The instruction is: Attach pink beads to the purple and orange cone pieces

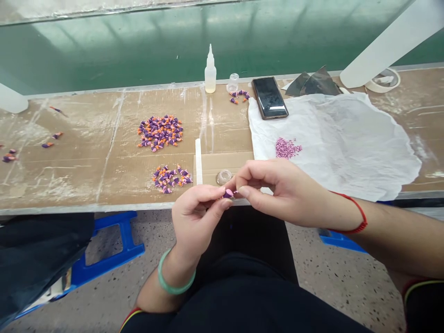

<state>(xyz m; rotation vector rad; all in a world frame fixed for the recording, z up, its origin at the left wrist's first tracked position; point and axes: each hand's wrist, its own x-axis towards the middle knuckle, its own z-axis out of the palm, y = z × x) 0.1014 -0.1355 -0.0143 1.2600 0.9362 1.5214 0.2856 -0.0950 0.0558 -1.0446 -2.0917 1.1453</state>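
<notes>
Between thumb and fingers, my left hand (199, 212) pinches a small purple-and-pink figurine piece (228, 193). Close beside it, my right hand (277, 189) is closed in a pinch on a tiny pink piece (236, 191), its tip at the figurine piece; whether they touch I cannot tell. Just beyond my fingers sits a small round clear dish (224, 176). A loose group of purple, pink and orange pieces (170, 178) lies to the left, with a larger pile (160, 132) behind it. Tiny pink pieces (287, 148) are heaped on white paper (329, 134).
A dropper bottle (210, 74), a small clear cup (233, 82) and a phone (269, 98) stand or lie along the back. Tape (383, 81) rests at the far right. A white strip (198, 162) lies near the dish. Blue stools (118, 236) are below the table.
</notes>
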